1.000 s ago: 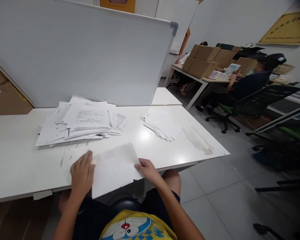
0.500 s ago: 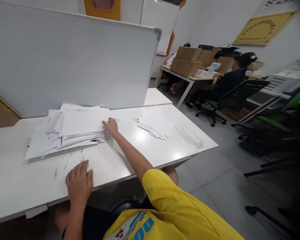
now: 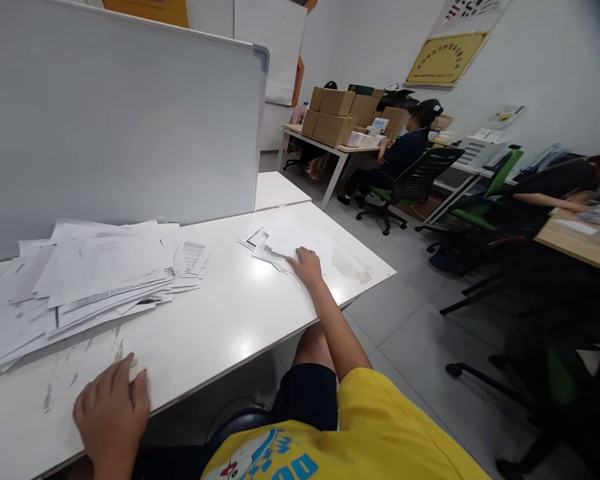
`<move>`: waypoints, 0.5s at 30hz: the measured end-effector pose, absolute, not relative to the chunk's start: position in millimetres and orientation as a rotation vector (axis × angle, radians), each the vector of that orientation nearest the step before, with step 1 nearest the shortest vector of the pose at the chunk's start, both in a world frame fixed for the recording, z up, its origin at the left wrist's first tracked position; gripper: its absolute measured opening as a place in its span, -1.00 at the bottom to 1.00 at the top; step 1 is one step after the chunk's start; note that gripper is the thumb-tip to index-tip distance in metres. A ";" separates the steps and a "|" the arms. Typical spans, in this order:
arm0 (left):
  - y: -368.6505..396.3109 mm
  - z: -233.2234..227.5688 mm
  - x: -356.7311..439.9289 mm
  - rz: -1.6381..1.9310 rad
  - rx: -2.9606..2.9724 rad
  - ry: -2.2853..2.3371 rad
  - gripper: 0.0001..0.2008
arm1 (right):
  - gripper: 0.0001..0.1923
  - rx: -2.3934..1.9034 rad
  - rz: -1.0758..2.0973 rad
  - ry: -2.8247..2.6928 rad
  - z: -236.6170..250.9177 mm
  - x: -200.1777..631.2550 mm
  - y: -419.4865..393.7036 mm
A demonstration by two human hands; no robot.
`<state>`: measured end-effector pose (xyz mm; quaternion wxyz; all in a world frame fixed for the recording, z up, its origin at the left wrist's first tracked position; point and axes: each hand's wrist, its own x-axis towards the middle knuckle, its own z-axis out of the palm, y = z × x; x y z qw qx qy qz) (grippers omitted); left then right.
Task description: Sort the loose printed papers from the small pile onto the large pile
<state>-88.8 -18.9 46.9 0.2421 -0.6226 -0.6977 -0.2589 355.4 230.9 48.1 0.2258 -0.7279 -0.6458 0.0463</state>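
Note:
My right hand [image 3: 307, 265] reaches out over the white table [image 3: 230, 313] and lies palm down on the near edge of a small stack of papers [image 3: 273, 239]; its fingers are spread on the top sheet and grip nothing. My left hand [image 3: 113, 408] rests palm down near the table's front edge. A small pale object [image 3: 141, 372] shows at its fingertips, and I cannot tell whether the hand grips it. A large loose pile of printed sheets [image 3: 95, 273] lies at the left, apart from both hands.
A big whiteboard [image 3: 120, 120] stands along the table's back. To the right, a person sits in a green office chair [image 3: 415, 183] at a desk stacked with cardboard boxes [image 3: 335, 113]. Another person leans on a wooden desk [image 3: 577, 240]. Chair legs cross the grey floor.
One second ago both hands held a blank sheet at the front edge. My right hand went to the large pile, then swung right onto the small stack. The view turned right.

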 end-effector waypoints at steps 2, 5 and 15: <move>-17.8 45.9 -90.2 -0.698 -1.705 -1.924 -0.58 | -0.47 -1.964 0.163 -1.760 45.5 359.6 229.5; -15.9 42.9 -92.4 -0.723 -1.684 -1.933 -0.56 | -0.53 -1.917 0.224 -1.684 43.0 362.8 233.0; -15.4 43.5 -91.9 -0.796 -1.661 -1.973 -0.55 | -0.65 -1.847 0.226 -1.679 46.9 364.4 236.1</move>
